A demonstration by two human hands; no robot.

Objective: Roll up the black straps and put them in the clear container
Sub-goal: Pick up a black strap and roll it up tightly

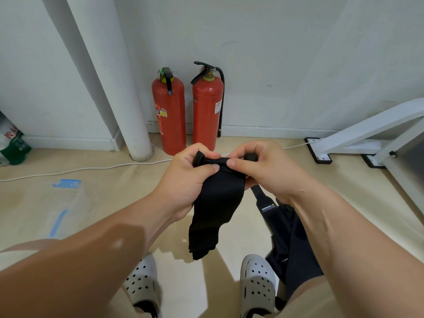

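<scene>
Two red extinguishers stand against a white wall on a beige floor. Above it, the left hand and right hand both pinch a black strap's rolled top; its tail hangs down. More straps lie beneath, and the clear container sits left.

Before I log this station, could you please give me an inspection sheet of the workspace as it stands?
Surface: beige floor.
Job's things: black strap held up, top bunched, rest hanging; other black straps heaped on the floor by the right foot; clear container with blue clips on the floor to the left.
Clutter: green and white bag at the left edge.
Hands: left hand and right hand both pinch the strap's top.
Cables: white cable along the floor.
Surroundings: two red fire extinguishers, white pipe, white frame at right.
</scene>
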